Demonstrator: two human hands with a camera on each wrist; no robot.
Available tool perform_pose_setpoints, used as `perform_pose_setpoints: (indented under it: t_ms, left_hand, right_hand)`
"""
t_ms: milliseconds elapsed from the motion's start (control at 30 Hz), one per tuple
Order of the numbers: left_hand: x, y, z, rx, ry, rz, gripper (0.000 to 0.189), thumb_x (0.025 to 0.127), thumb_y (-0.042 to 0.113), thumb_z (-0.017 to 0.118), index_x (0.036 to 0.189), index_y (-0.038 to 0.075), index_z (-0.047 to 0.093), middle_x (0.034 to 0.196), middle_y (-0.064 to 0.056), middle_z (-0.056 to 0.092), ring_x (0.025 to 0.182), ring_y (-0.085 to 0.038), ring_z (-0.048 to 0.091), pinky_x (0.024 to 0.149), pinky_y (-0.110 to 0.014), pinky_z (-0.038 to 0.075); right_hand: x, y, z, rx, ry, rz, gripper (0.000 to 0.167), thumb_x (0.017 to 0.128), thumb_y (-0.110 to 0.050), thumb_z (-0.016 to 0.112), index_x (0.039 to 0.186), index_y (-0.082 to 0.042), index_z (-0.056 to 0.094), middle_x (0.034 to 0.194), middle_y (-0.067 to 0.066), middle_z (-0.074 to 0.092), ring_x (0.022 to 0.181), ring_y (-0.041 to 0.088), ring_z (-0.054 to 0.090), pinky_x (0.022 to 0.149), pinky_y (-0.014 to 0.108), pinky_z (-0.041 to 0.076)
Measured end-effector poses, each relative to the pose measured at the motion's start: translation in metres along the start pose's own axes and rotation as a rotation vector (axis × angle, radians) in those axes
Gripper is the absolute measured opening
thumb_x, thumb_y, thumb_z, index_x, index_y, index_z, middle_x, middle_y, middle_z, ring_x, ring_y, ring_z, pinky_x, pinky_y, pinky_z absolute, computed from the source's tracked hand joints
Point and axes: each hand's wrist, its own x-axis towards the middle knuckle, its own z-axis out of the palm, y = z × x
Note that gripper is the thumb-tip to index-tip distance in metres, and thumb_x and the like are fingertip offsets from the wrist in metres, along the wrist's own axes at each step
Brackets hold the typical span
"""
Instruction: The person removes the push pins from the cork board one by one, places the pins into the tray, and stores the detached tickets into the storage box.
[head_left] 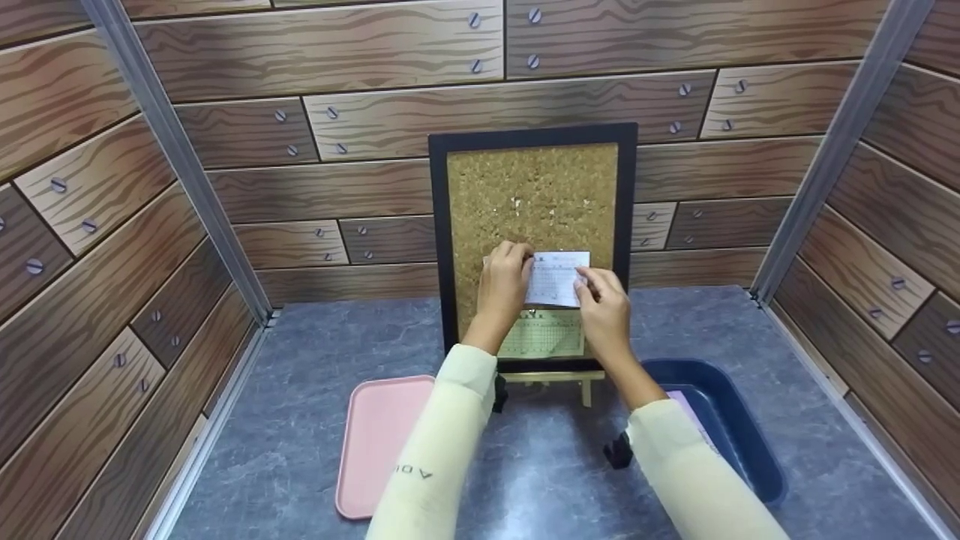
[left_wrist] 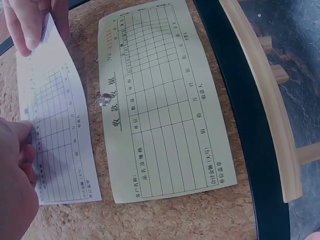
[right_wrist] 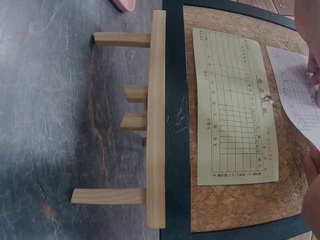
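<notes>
A white printed receipt slip (head_left: 555, 279) lies across the lower part of a framed cork board (head_left: 532, 195). My right hand (head_left: 606, 304) pinches its right edge, and that end lifts off the cork in the left wrist view. Bent over the slip near its top middle, the fingers of my left hand (head_left: 504, 285) touch the paper; what lies between the fingertips is hidden. Below hangs a pale yellow-green receipt slip (left_wrist: 160, 105), fixed at its top middle with a clear push pin (left_wrist: 104, 99).
The board stands on a wooden easel (right_wrist: 156, 125). A pink tray (head_left: 382, 442) lies left of my left forearm. On the right is a dark blue tray (head_left: 739, 435) with a purple item (head_left: 690, 411) partly hidden by my sleeve. Wood-patterned walls enclose the grey table.
</notes>
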Motion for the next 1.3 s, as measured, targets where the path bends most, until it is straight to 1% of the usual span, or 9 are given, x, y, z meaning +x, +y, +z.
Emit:
perform_pose_setpoints:
  t_ms: [167, 333, 467, 667, 800, 933, 1033, 1167, 1300]
  left_hand:
    - [0.0001, 0.0004, -0.0011, -0.006, -0.007, -0.015, 0.007, 0.095, 0.016, 0.069, 0.099, 0.01, 0.072, 0.095, -0.003, 0.067, 0.092, -0.019, 0.066, 0.083, -0.036, 0.053]
    - [0.0019, 0.002, -0.0014, -0.007, -0.009, 0.011, 0.008, 0.095, 0.016, 0.069, 0.101, 0.011, 0.072, 0.097, -0.003, 0.067, 0.092, -0.019, 0.066, 0.084, -0.033, 0.054]
    - [0.0016, 0.0016, -0.0009, 0.002, -0.008, 0.017, 0.007, 0.094, 0.015, 0.07, 0.099, 0.011, 0.073, 0.095, -0.003, 0.067, 0.091, -0.018, 0.066, 0.083, -0.03, 0.055]
    - [0.0005, 0.0018, -0.0013, 0.018, 0.012, 0.004, 0.005, 0.094, 0.016, 0.07, 0.096, 0.011, 0.073, 0.094, -0.002, 0.068, 0.091, -0.019, 0.066, 0.083, -0.035, 0.054]
    - [0.0007, 0.0041, 0.0002, 0.033, 0.024, -0.002, 0.007, 0.093, 0.017, 0.072, 0.098, 0.012, 0.073, 0.096, -0.002, 0.068, 0.091, -0.019, 0.067, 0.082, -0.038, 0.052]
    - [0.0004, 0.0054, 0.0031, 0.029, 0.035, 0.002, 0.009, 0.093, 0.018, 0.072, 0.099, 0.013, 0.072, 0.098, -0.002, 0.068, 0.092, -0.019, 0.067, 0.08, -0.037, 0.051]
    - [0.0001, 0.0049, 0.0041, 0.015, 0.038, 0.006, 0.008, 0.093, 0.017, 0.072, 0.099, 0.012, 0.073, 0.098, -0.003, 0.067, 0.091, -0.02, 0.067, 0.081, -0.035, 0.053]
    - [-0.0005, 0.0043, 0.0051, 0.006, 0.04, 0.011, 0.007, 0.093, 0.016, 0.072, 0.098, 0.011, 0.073, 0.098, -0.003, 0.066, 0.091, -0.02, 0.067, 0.081, -0.033, 0.054]
    - [-0.0011, 0.0033, 0.0067, 0.005, 0.055, 0.017, 0.006, 0.093, 0.014, 0.071, 0.097, 0.011, 0.073, 0.096, -0.003, 0.066, 0.09, -0.02, 0.067, 0.08, -0.033, 0.055]
  right_hand:
    - [0.0001, 0.0003, -0.0002, 0.005, 0.004, -0.008, 0.023, 0.09, 0.002, 0.068, 0.112, 0.003, 0.073, 0.106, 0.015, 0.069, 0.088, 0.018, 0.058, 0.078, 0.013, 0.043]
    - [-0.0001, -0.001, 0.0007, 0.008, 0.007, -0.012, 0.023, 0.09, 0.003, 0.068, 0.113, 0.003, 0.073, 0.106, 0.015, 0.069, 0.088, 0.019, 0.059, 0.078, 0.013, 0.044]
    - [-0.0013, -0.002, 0.0012, 0.012, 0.0, -0.007, 0.023, 0.09, 0.003, 0.068, 0.112, 0.003, 0.073, 0.106, 0.015, 0.069, 0.089, 0.019, 0.059, 0.078, 0.013, 0.044]
    - [-0.0018, -0.0011, 0.0011, 0.028, 0.004, -0.003, 0.022, 0.09, 0.004, 0.068, 0.112, 0.004, 0.073, 0.105, 0.016, 0.069, 0.086, 0.016, 0.057, 0.076, 0.013, 0.043]
    - [-0.0029, -0.0006, 0.0014, 0.037, 0.003, 0.006, 0.022, 0.091, 0.004, 0.068, 0.112, 0.004, 0.073, 0.105, 0.016, 0.069, 0.085, 0.015, 0.056, 0.075, 0.012, 0.043]
    - [-0.0047, -0.0016, 0.0021, 0.05, 0.0, 0.027, 0.023, 0.09, 0.004, 0.067, 0.113, 0.003, 0.073, 0.107, 0.015, 0.069, 0.087, 0.016, 0.057, 0.076, 0.013, 0.044]
    - [-0.0047, -0.0026, 0.0027, 0.058, -0.006, 0.037, 0.023, 0.091, 0.004, 0.067, 0.113, 0.003, 0.073, 0.107, 0.015, 0.068, 0.088, 0.017, 0.057, 0.077, 0.014, 0.045]
    - [-0.0038, -0.0032, 0.0022, 0.049, -0.005, 0.035, 0.023, 0.091, 0.003, 0.067, 0.113, 0.002, 0.073, 0.107, 0.014, 0.068, 0.088, 0.016, 0.057, 0.077, 0.014, 0.044]
    - [-0.0035, -0.0027, 0.001, 0.04, -0.006, 0.033, 0.024, 0.091, 0.004, 0.067, 0.113, 0.003, 0.073, 0.107, 0.014, 0.068, 0.087, 0.016, 0.056, 0.076, 0.013, 0.044]
